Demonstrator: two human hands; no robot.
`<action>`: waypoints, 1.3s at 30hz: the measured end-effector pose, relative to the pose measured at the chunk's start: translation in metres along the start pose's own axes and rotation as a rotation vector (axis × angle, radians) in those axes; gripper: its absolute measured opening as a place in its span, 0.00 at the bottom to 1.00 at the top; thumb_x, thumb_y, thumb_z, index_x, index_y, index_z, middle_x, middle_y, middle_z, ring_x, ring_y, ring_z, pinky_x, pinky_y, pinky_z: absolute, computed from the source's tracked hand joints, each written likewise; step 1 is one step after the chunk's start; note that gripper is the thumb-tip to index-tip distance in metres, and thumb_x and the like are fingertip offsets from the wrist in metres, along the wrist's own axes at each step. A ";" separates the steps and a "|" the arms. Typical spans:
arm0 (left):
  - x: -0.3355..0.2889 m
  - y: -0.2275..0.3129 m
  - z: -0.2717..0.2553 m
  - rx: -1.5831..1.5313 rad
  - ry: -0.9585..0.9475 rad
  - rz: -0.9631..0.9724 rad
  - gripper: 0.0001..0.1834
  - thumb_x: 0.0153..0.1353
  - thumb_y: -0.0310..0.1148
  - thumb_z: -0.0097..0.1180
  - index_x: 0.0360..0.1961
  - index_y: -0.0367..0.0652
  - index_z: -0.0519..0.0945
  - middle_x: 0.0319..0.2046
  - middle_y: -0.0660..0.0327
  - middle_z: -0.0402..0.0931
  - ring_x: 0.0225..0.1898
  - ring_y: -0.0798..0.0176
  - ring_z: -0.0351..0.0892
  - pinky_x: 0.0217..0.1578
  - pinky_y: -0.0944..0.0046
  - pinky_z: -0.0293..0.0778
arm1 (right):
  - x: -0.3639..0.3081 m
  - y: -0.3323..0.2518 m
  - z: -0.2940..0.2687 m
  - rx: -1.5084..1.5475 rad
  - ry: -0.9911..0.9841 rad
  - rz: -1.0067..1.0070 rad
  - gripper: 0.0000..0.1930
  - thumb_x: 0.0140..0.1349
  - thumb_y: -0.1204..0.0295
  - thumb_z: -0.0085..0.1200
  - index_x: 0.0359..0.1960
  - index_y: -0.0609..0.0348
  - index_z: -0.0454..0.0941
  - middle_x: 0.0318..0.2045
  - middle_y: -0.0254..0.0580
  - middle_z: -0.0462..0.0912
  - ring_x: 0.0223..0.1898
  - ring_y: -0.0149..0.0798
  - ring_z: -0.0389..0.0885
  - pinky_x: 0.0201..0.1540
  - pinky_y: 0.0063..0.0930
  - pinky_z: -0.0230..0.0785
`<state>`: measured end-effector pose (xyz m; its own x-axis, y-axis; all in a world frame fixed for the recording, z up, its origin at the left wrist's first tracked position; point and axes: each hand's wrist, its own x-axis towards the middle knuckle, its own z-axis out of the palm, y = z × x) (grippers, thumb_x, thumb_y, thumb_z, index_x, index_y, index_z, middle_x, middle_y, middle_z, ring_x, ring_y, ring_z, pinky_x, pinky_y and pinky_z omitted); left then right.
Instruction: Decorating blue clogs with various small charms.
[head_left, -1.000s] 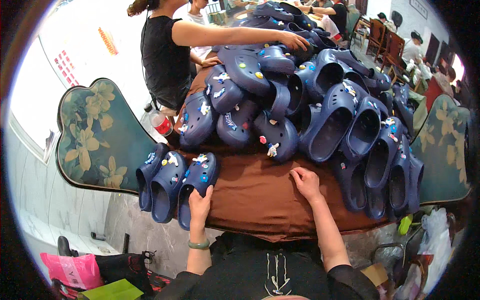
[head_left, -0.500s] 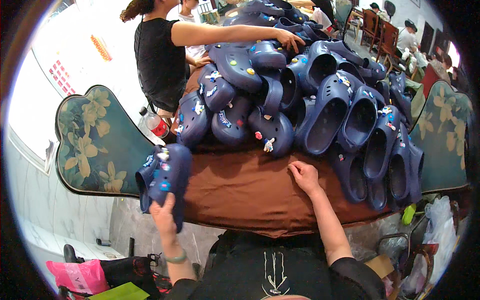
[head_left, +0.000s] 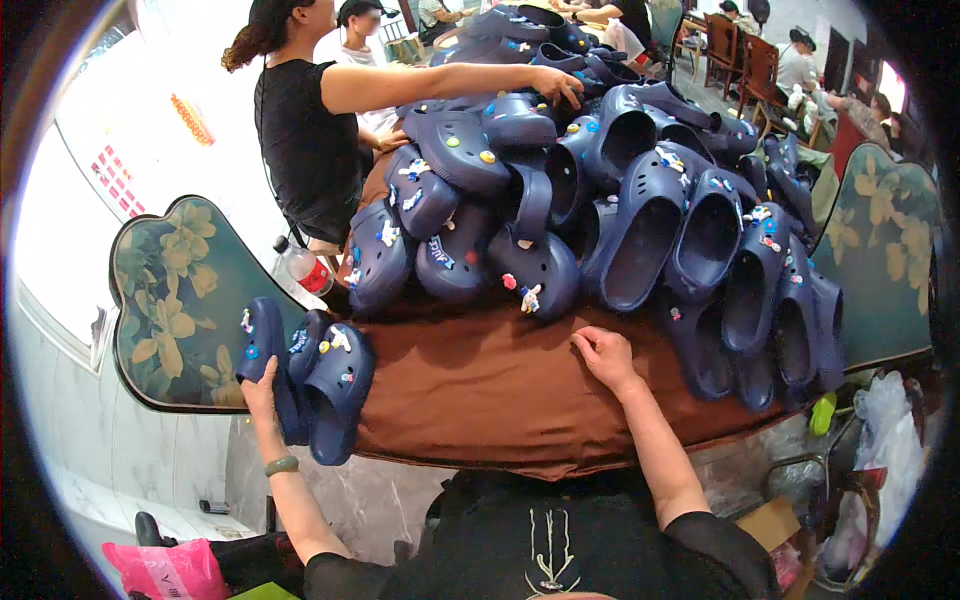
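My left hand (head_left: pixel 262 395) grips a navy clog (head_left: pixel 262 345) by its lower end, at the table's left edge. The clog stands on its end, sole turned aside, with small charms on it. Beside it, two more navy clogs lean at the edge; the nearer one (head_left: pixel 340 385) has its toe up and charms on top. My right hand (head_left: pixel 606 356) rests on the brown tablecloth (head_left: pixel 470 380), fingers curled in and nothing visible in them. Just beyond it rises a large heap of navy clogs (head_left: pixel 455 150), many with colourful charms.
Across the table's left side, a person in black (head_left: pixel 305 150) reaches an arm into the heap. Green floral chair backs (head_left: pixel 185 300) flank the table. A bottle (head_left: pixel 302 268) stands at the left. A pink bag (head_left: pixel 170 570) lies lower left; plastic bags (head_left: pixel 885 450) lie at right.
My left hand has moved left with one clog, apart from the clog now leaning at the table edge. My right hand has stayed in place. The other person's arm has shifted slightly left.
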<state>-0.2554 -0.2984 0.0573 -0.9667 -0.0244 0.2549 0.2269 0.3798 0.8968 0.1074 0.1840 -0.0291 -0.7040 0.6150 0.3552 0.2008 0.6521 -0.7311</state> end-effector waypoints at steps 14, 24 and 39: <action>-0.004 -0.008 -0.032 -0.562 0.135 -0.145 0.18 0.65 0.44 0.47 0.41 0.41 0.79 0.39 0.62 0.78 0.40 0.63 0.76 0.45 0.64 0.69 | 0.000 0.000 0.003 0.038 -0.033 0.043 0.10 0.60 0.62 0.54 0.31 0.54 0.82 0.30 0.43 0.83 0.32 0.48 0.82 0.34 0.37 0.73; -0.001 -0.007 -0.032 -0.179 0.020 -0.250 0.19 0.66 0.43 0.44 0.49 0.39 0.74 0.47 0.58 0.75 0.49 0.57 0.74 0.53 0.58 0.66 | 0.004 0.000 0.001 -0.031 -0.011 0.023 0.10 0.60 0.62 0.54 0.32 0.54 0.82 0.30 0.43 0.83 0.32 0.48 0.82 0.34 0.37 0.72; 0.037 -0.028 -0.028 -0.857 -0.122 -0.276 0.26 0.59 0.37 0.60 0.53 0.31 0.72 0.52 0.54 0.74 0.53 0.58 0.73 0.57 0.61 0.66 | -0.005 -0.002 -0.001 -0.037 -0.031 0.002 0.10 0.61 0.62 0.54 0.33 0.54 0.82 0.30 0.44 0.83 0.32 0.48 0.82 0.35 0.36 0.73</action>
<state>-0.2944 -0.3358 0.0515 -0.9945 0.1044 -0.0057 -0.0517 -0.4438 0.8947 0.1110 0.1797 -0.0287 -0.7243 0.6029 0.3346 0.2274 0.6670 -0.7095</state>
